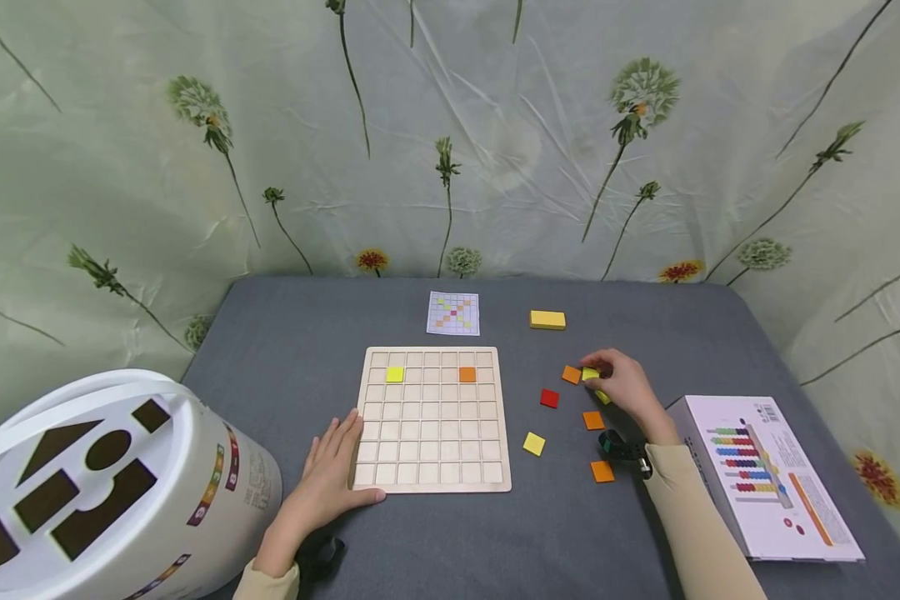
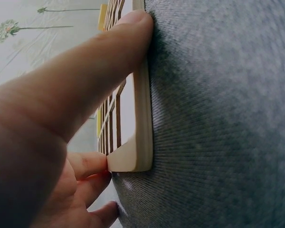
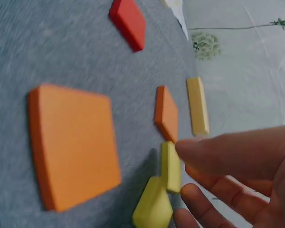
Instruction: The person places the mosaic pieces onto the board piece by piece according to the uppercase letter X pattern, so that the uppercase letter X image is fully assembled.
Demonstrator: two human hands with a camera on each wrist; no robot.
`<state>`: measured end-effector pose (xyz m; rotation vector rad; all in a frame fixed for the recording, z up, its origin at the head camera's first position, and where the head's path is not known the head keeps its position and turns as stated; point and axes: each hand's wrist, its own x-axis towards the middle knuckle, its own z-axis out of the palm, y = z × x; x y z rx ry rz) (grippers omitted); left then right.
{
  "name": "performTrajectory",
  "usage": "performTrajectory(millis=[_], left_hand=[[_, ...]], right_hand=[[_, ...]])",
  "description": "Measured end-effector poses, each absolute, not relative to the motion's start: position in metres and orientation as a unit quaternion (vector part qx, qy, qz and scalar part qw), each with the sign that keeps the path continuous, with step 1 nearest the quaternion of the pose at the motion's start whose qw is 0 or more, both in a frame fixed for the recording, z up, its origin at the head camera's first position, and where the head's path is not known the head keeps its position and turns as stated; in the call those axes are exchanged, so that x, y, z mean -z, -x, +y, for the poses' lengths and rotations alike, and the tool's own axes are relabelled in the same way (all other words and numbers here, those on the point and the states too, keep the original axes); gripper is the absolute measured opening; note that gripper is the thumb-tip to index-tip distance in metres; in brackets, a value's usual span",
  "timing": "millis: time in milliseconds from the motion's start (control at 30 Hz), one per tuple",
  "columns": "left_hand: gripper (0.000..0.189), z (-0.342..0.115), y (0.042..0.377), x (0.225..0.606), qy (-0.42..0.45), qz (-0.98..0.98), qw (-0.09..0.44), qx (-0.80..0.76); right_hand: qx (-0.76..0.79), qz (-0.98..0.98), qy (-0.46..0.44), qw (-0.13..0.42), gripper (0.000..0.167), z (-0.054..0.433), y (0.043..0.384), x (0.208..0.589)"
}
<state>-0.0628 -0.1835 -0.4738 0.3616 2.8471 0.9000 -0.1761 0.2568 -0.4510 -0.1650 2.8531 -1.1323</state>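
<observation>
A wooden grid board [image 1: 429, 487] lies on the grey table, with a yellow tile [image 1: 394, 374] and an orange tile [image 1: 467, 374] in its second row. My left hand [image 1: 328, 469] rests at the board's lower left corner, thumb along the front edge and fingers against the left side. To the right of the board, my right hand [image 1: 627, 388] pinches a yellow square tile [image 3: 170, 167] between thumb and fingers. That tile is tilted up, just over another yellow tile [image 3: 153, 205]. Close by lie an orange tile [image 3: 166, 113] and a red tile [image 1: 549, 398].
Two more orange tiles [image 1: 593, 421] and a yellow tile [image 1: 534, 444] lie nearer the front. Behind the board are a pattern card [image 1: 453, 314] and a yellow block [image 1: 547, 320]. A white bucket [image 1: 247, 475] stands left, a box [image 1: 772, 483] right.
</observation>
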Motion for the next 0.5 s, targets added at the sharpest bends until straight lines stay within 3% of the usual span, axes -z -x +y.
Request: performTrajectory(millis=[500], left_hand=[[0.107,-0.1844,0.0618,0.4728,-0.124,0.943,0.063,-0.303]], right_hand=[[0.329,0.942,0.06,0.016,0.021,0.2601,0.1799,0.4546]])
